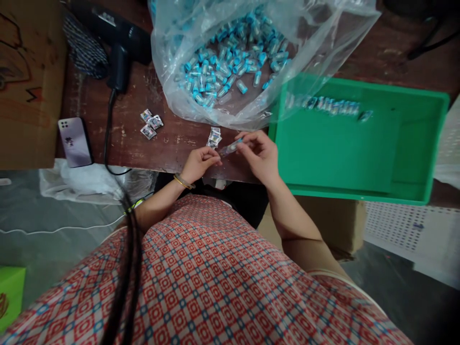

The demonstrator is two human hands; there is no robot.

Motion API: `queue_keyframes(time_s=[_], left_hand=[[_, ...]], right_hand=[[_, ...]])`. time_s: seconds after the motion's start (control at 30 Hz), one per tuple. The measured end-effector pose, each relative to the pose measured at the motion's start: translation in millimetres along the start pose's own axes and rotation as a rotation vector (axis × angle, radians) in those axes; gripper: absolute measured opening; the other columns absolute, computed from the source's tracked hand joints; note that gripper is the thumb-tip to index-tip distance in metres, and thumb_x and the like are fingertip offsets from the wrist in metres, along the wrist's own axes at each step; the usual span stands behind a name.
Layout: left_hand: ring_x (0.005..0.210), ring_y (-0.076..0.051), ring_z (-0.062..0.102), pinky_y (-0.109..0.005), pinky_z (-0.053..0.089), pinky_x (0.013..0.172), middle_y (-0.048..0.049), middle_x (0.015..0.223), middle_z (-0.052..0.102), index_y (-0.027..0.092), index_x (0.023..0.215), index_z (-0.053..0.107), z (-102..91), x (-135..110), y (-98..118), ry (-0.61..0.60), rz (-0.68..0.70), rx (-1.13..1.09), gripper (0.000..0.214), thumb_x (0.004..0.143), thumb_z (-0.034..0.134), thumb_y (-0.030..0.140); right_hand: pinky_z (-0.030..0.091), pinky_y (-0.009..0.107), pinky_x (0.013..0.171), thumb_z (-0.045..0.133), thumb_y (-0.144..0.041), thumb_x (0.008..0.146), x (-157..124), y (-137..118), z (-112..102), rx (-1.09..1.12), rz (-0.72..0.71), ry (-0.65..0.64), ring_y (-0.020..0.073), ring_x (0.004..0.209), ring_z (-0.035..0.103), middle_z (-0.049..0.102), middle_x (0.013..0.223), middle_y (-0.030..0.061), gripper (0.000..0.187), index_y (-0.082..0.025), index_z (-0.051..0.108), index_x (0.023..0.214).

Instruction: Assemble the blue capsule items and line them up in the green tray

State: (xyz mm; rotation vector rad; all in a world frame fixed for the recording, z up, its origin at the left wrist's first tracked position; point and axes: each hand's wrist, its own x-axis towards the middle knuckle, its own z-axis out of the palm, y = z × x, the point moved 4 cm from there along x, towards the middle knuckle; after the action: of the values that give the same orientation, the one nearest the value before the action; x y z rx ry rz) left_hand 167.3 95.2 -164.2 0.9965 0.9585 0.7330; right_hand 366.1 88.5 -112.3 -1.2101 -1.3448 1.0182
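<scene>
Near the table's front edge, my right hand [259,155] pinches a small clear vial [230,148] with a blue end between thumb and fingers. The vial lies tilted, its lower left end toward my left hand [201,162]. The fingers of my left hand are pressed together right beside that end; whether they grip it or something small, I cannot make out. Just behind the hands lies a small stack of printed sachets [214,136]. Farther back, many clear vials with blue caps [223,67] lie in an open clear plastic bag [167,86].
To the right stands a green tray [345,153] with a row of filled vials [332,106] in it. At left are more sachets [152,123], a phone [75,143], a black hair dryer [120,52] with its cord, and a cardboard box [30,96].
</scene>
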Motion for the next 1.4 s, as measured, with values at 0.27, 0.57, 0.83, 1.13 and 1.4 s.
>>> queue_keyframes(time_s=[0.27,0.57,0.83,1.13,1.4], left_hand=[[0.076,-0.013,0.065,-0.026,0.049,0.074,-0.0043,0.09,0.078,0.017,0.093,0.078,-6.6,9.0,12.6,0.08,0.102,0.036,0.039,0.071,0.09,0.046],[0.062,-0.011,0.055,-0.026,0.044,0.064,0.0002,0.068,0.068,0.017,0.075,0.074,2.8,24.5,19.6,0.065,0.084,0.07,0.035,0.072,0.089,0.049],[0.065,-0.012,0.057,-0.027,0.045,0.066,-0.0004,0.07,0.071,0.018,0.074,0.076,6.3,19.8,18.7,0.084,0.076,0.061,0.038,0.066,0.092,0.05],[0.065,-0.013,0.056,-0.028,0.043,0.065,-0.0007,0.069,0.069,0.018,0.074,0.076,0.8,19.7,12.6,0.119,0.035,0.054,0.031,0.069,0.092,0.044],[0.069,-0.013,0.058,-0.028,0.046,0.072,-0.0003,0.071,0.07,0.017,0.072,0.075,9.0,19.8,11.2,0.03,0.019,-0.007,0.043,0.064,0.094,0.055]], right_hand=[[0.057,0.024,0.057,0.079,-0.055,0.092,2.4,2.4,-10.5,0.052,0.055,0.001,0.0075,0.06,0.061,0.07,0.096,-0.0012,0.031,-0.028,0.069,0.103],[0.056,0.028,0.063,0.072,-0.057,0.097,12.4,3.0,-25.1,-0.037,-0.015,0.072,0.0076,0.064,0.061,0.068,0.11,0.0013,0.03,-0.028,0.072,0.102],[0.059,0.034,0.081,0.079,-0.053,0.09,3.5,5.1,1.0,-0.151,0.027,-0.147,0.0194,0.1,0.067,0.071,0.113,0.0051,0.028,-0.026,0.076,0.096],[0.058,0.029,0.066,0.074,-0.063,0.094,5.9,-5.4,-15.8,-0.061,0.062,-0.025,0.0075,0.064,0.061,0.067,0.114,0.0031,0.038,-0.025,0.072,0.094],[0.058,0.026,0.066,0.078,-0.061,0.091,0.6,-15.1,-8.0,0.04,0.111,-0.072,0.0091,0.068,0.063,0.071,0.101,-0.0004,0.04,-0.028,0.067,0.11]])
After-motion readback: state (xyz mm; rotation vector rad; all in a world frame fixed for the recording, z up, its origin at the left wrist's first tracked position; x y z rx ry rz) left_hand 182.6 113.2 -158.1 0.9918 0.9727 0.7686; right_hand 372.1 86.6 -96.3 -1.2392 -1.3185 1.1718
